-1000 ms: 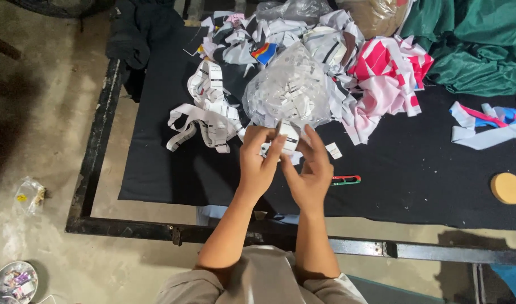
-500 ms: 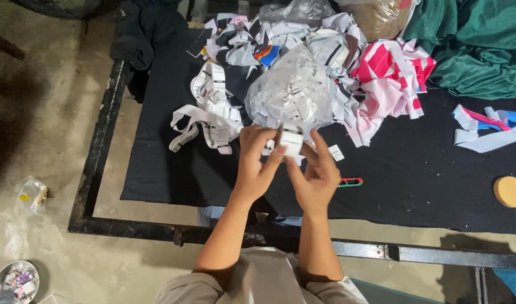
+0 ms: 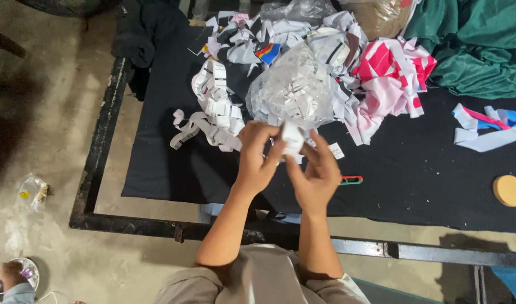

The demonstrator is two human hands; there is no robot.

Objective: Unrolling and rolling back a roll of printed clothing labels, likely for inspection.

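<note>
Bare concrete floor (image 3: 50, 141) runs down the left side, and a black metal frame (image 3: 100, 141) edges a table covered with black cloth (image 3: 415, 169). Both hands meet over the near middle of that cloth. Left hand (image 3: 257, 160) and right hand (image 3: 317, 174) pinch a small white folded label (image 3: 292, 138) between their fingertips, fingers closed on it from both sides, held just above the cloth and just near of a clear plastic bag (image 3: 294, 90) stuffed with white labels. Loose white label strips (image 3: 210, 107) trail to the left of the bag, stopping short of the cloth's left edge. Pink and white fabric scraps (image 3: 393, 79) lie far right of the hands, with green fabric (image 3: 477, 45) at the far right corner. A small red and green clipper (image 3: 351, 180) lies on the cloth just right of the right hand, and a round tan disc (image 3: 509, 190) sits well apart near the right edge. Open dark cloth spreads between the hands and the disc, and along the near edge above the frame rail. Another person's hand (image 3: 10, 278) shows at the near left corner on the floor
</note>
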